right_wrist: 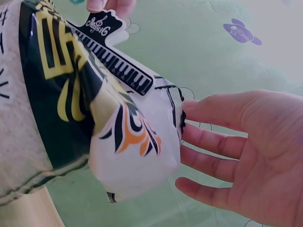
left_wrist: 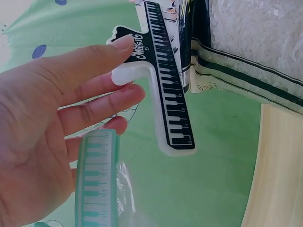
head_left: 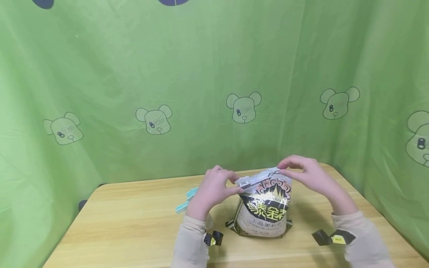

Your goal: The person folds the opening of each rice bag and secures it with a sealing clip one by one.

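Note:
My left hand (head_left: 214,186) pinches a black-and-white piano-key clip (left_wrist: 173,87) by its handle, thumb on one side and fingers on the other. This clip lies along the folded top of a printed rice bag (head_left: 264,212), which stands upright on the table. My right hand (head_left: 303,171) pinches the far right end of the bag's top edge between thumb and forefinger; its other fingers are spread. A teal piano-key clip (left_wrist: 97,179) overlaps the lower fingers of my left hand in the left wrist view; whether those fingers hold it, I cannot tell.
The wooden table (head_left: 134,219) carries the bag near its right half. Behind it hangs a green cloth (head_left: 201,74) with bear-head prints, close to the table's back edge. Clear plastic (left_wrist: 128,198) shows beside the teal clip.

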Demonstrator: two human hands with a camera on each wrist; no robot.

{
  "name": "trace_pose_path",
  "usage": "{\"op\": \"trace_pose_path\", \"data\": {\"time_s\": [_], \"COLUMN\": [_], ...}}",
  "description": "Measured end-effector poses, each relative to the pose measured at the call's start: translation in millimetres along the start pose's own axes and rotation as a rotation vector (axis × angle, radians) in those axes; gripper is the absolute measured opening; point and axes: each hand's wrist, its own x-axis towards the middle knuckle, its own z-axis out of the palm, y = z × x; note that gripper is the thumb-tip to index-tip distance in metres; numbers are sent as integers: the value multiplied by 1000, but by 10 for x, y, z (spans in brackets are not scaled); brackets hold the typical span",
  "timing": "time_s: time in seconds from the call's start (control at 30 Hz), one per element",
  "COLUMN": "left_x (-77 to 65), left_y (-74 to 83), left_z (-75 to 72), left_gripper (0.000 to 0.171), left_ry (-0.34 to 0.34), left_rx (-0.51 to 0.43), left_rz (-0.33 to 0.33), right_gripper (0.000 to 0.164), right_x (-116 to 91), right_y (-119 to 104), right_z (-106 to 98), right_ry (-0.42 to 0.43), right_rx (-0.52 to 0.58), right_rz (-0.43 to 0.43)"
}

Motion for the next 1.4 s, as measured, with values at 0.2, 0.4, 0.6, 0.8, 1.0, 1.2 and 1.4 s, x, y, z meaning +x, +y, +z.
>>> {"op": "trace_pose_path", "data": {"time_s": [0.2,0.4,0.6,0.8,1.0,1.2,1.4], "left_x": [4,13,13,9,12,27,39], "left_y": [-2,2,5,-9,-16,21,80], "left_z": [17,26,18,28,61,101,133], "left_gripper": [31,30,28,26,25,25,25], "left_ry": [-12,3,21,70,123,171,216], "left_rx": [3,18,45,79,107,155,188], "left_rz": [-12,3,31,70,92,101,113], "right_gripper": [13,14,13,13,13,13,13], "right_x": [-5,3,15,15,16,15,18], "right_y": [63,104,101,105,93,88,82], "right_z": [-10,-12,-6,0,-10,-11,-13], "right_ry": [18,22,32,29,13,16,17], "right_rx": [-23,-51,-70,-60,-57,-65,-70], "right_rz": [-20,-54,-67,-58,-39,-37,-36]}}
